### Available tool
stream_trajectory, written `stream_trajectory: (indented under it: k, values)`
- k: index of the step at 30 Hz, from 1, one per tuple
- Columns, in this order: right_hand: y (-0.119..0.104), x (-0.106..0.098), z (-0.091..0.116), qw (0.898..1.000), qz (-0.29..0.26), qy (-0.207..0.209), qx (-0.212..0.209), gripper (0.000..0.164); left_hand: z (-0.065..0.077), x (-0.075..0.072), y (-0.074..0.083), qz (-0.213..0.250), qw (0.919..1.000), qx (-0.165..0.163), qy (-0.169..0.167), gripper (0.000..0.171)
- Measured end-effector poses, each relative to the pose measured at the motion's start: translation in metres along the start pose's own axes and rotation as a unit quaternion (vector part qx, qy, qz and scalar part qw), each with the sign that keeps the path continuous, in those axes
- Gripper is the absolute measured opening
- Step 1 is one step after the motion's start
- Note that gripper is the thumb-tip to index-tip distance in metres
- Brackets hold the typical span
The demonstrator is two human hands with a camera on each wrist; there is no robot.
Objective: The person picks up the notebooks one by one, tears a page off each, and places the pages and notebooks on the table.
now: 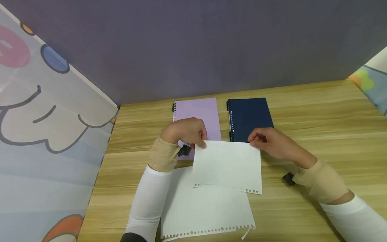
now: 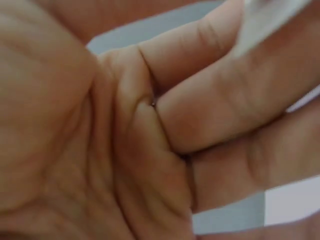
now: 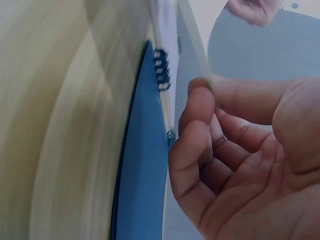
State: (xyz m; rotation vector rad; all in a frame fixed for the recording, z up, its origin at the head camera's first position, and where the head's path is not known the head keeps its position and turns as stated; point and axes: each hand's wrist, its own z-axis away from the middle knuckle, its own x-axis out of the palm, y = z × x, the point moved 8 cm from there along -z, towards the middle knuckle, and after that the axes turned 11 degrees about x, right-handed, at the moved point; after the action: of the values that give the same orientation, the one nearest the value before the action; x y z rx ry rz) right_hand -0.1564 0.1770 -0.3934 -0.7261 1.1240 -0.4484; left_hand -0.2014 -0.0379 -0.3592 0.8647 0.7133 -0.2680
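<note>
A white sheet of paper (image 1: 227, 164) is held up between both hands, its lower edge lined with torn punch holes. My left hand (image 1: 187, 131) pinches its upper left corner, thumb on the near face. At the upper right, my right hand (image 1: 270, 143) pinches the edge between thumb and fingertips; the right wrist view shows the paper at the tip of the right thumb (image 3: 245, 97). Beneath the held sheet, a larger ruled sheet (image 1: 205, 211) lies on the table, with a ragged strip hanging from its holed edge. Only the left palm (image 2: 135, 140) and parts of its fingers show up close.
A lilac spiral notebook (image 1: 198, 112) lies behind my left hand, partly covered by it. Beside it lies a navy spiral notebook (image 1: 251, 117), just behind the right hand. The wood-grain table (image 1: 326, 121) meets a grey panel (image 1: 211, 50) at the back and a patterned wall (image 1: 54, 168) at left.
</note>
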Motion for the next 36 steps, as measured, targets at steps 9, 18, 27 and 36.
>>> stream_trajectory:
  k: [9,18,27,36]
  values:
    - [0.026,-0.022,0.004,0.996,0.082,-0.038,0.010,0.011,-0.026,0.024,0.012,0.019,0.9992,0.030,-0.017,0.010]
    - [0.063,-0.056,0.018,0.987,0.132,-0.076,0.059,0.008,-0.033,0.017,0.008,-0.058,0.9977,0.023,0.026,0.012]
    - [0.074,-0.053,0.017,0.985,0.130,-0.103,0.056,0.006,-0.034,0.011,0.001,-0.099,0.9943,0.013,0.039,0.020]
    - [0.074,-0.052,0.017,0.984,0.134,-0.082,0.080,0.011,-0.032,0.007,-0.002,-0.092,0.9933,0.028,0.064,0.022]
